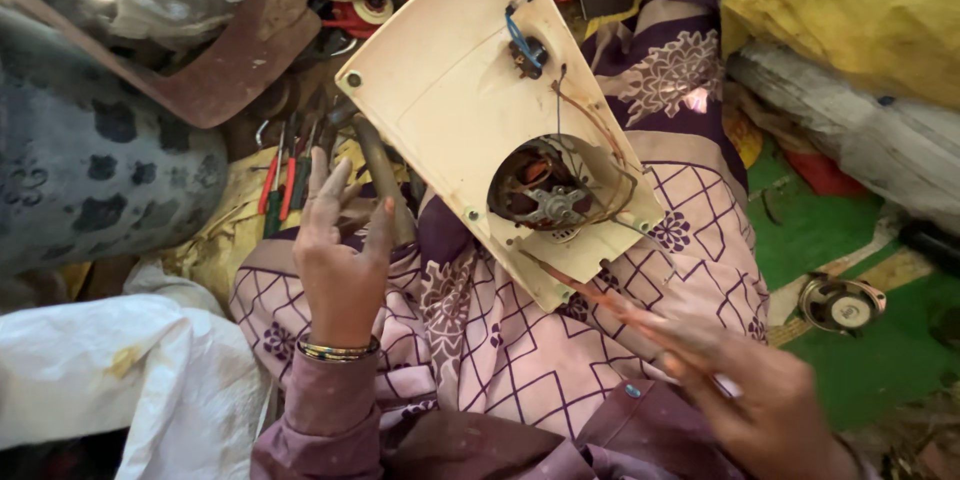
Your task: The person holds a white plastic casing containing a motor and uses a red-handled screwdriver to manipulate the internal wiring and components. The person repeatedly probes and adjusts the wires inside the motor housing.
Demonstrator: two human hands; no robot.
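We seem to be mid-strip on the cream plastic appliance housing (pixel 470 110) propped across our lap, its small motor (pixel 553 202) and loose wires laid bare — freeing that motor would, we judge, call for a tool and a steadier grip. Our left hand (pixel 340 260) is open, fingers spread, holding nothing, with the screwdrivers (pixel 280 185) just beyond its fingertips. Our right hand (pixel 745 390) (blurred) is flat and loose just below the housing's lower edge; whether it touches we cannot tell.

Purple patterned sleeves, gold bangles (pixel 338 350)
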